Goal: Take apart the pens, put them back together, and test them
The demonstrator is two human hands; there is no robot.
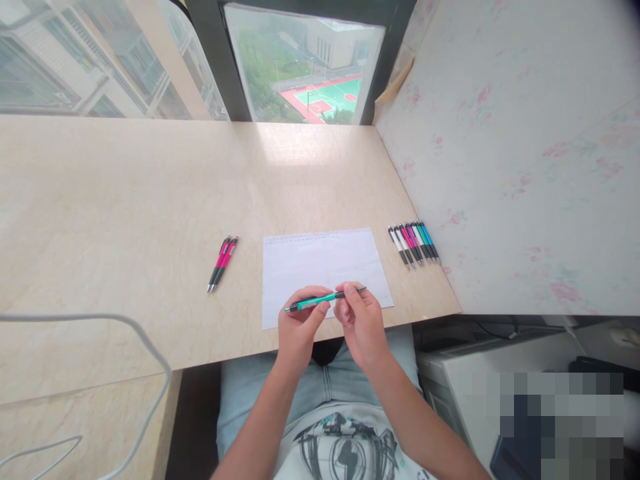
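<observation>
Both my hands hold one teal ballpoint pen (316, 301) level over the near edge of a white sheet of paper (320, 263). My left hand (299, 325) pinches its teal barrel near the clip end. My right hand (359, 320) grips the dark tip end with closed fingers. Two pink pens (223, 263) lie side by side on the beige marble-look desk (125, 220), left of the paper. A row of several pens (414, 243), in white, pink and teal, lies to the right of the paper by the wall.
A floral-papered wall (515, 167) bounds the desk on the right. A window (305, 63) at the back looks down on a sports court. A white cable (145, 347) loops over the desk's near left corner. A white unit (465, 380) stands low on the right.
</observation>
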